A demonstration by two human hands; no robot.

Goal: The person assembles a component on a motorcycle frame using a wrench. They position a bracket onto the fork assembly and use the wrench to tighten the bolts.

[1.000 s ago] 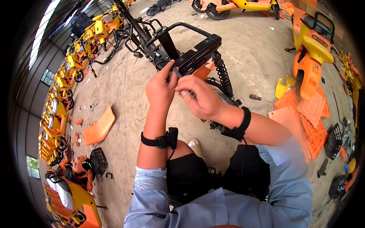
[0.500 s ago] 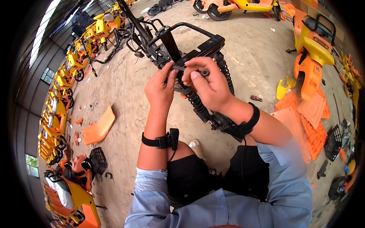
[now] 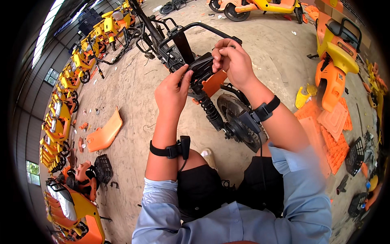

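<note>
A stripped scooter frame (image 3: 181,44) stands before me, with a black rear rack (image 3: 207,25), a coil spring shock (image 3: 211,112) and a rear wheel (image 3: 233,116). My left hand (image 3: 172,93) is at the near left edge of the rack, thumb and forefinger closed in a pinch beside a dark part (image 3: 201,67). What they grip is hard to make out. Over the rack's right side is my right hand (image 3: 237,65), its fingers curled in against the thumb. Anything inside them is hidden. An orange panel (image 3: 214,84) shows below the rack.
Yellow scooters (image 3: 83,73) line the left wall. A loose orange panel (image 3: 105,132) and a black basket (image 3: 103,168) lie on the floor at left. To the right are an orange and yellow scooter body (image 3: 333,73), stacked orange panels (image 3: 333,142) and a yellow piece (image 3: 302,96).
My right hand has lifted up and to the right, away from my left hand, turning as it rose. The rear wheel and orange panel behind it now show. My left hand has barely moved.
</note>
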